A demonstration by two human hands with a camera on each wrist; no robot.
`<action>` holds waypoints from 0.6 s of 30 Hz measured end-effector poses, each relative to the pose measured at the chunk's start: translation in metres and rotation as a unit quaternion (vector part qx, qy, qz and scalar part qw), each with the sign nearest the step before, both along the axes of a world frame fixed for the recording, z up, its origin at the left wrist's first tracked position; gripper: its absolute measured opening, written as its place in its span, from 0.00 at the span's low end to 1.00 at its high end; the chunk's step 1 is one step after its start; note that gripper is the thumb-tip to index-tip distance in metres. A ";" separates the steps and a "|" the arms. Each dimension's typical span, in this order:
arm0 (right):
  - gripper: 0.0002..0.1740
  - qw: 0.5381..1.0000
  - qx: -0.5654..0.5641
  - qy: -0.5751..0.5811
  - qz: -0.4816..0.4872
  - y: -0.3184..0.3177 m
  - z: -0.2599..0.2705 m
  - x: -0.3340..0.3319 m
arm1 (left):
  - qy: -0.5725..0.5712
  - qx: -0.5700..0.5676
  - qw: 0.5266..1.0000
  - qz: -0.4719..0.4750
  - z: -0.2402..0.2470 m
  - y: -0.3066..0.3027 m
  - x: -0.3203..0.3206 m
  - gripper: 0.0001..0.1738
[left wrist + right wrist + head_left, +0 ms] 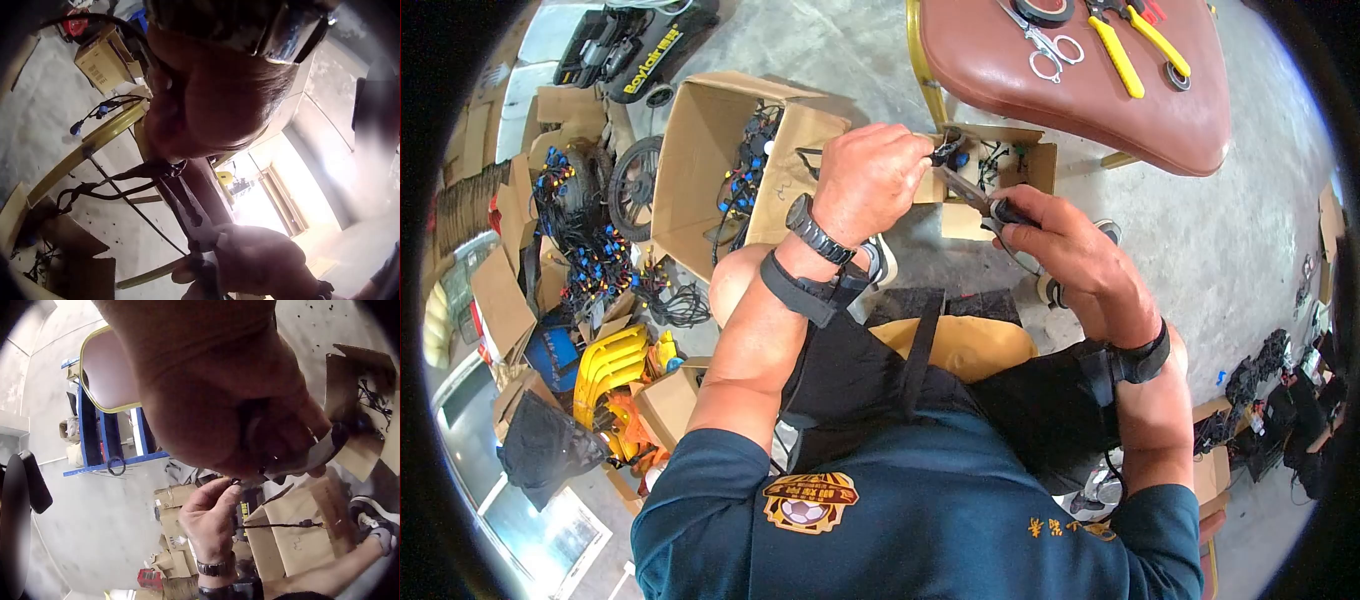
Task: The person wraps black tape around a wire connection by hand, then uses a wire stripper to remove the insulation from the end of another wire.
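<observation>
My left hand (905,160), with a watch on its wrist, pinches a black wire with a small connector (948,154) at chest height. My right hand (1030,228) grips the handles of grey pliers (968,190), whose tips reach up to the wire just below the left fingers. In the left wrist view the left hand (206,94) holds the wire bundle (119,184), the pliers (194,215) meet it from below and the right hand (262,262) grips them. In the right wrist view the right hand (219,394) fills the frame above the left hand (209,519).
A large open cardboard box (700,150) with blue-plugged wire harnesses stands at the left, a small box (1025,160) behind the hands. A brown chair seat (1080,90) carries scissors (1050,45), yellow-handled pliers (1122,60) and a tape roll (1042,10). A wheel (635,185) and more boxes lie at the left.
</observation>
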State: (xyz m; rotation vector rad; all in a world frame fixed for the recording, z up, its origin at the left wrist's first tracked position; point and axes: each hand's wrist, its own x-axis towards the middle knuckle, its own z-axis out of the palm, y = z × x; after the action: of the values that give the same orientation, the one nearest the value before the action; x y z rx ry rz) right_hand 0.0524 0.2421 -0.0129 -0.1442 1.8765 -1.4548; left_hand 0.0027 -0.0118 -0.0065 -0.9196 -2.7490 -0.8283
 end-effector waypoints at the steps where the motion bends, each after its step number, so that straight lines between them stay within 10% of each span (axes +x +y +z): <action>1: 0.17 1.000 -0.002 -0.004 -0.005 -0.002 0.000 0.002 | -0.005 0.006 1.000 0.005 0.000 0.000 -0.001 0.08; 12: 0.18 0.998 0.026 0.043 0.038 0.001 0.015 -0.003 | -0.194 0.059 0.978 0.038 -0.001 -0.004 -0.002 0.08; 18: 0.23 0.994 -0.098 -0.046 -0.013 0.025 0.043 -0.021 | -0.419 0.206 0.875 0.131 -0.007 -0.013 -0.007 0.08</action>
State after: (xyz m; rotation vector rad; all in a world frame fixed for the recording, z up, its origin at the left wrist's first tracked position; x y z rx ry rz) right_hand 0.0309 0.2675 0.0296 -0.1439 1.6663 -1.6337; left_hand -0.0043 -0.0251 -0.0137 -0.0711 -2.9795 -2.0190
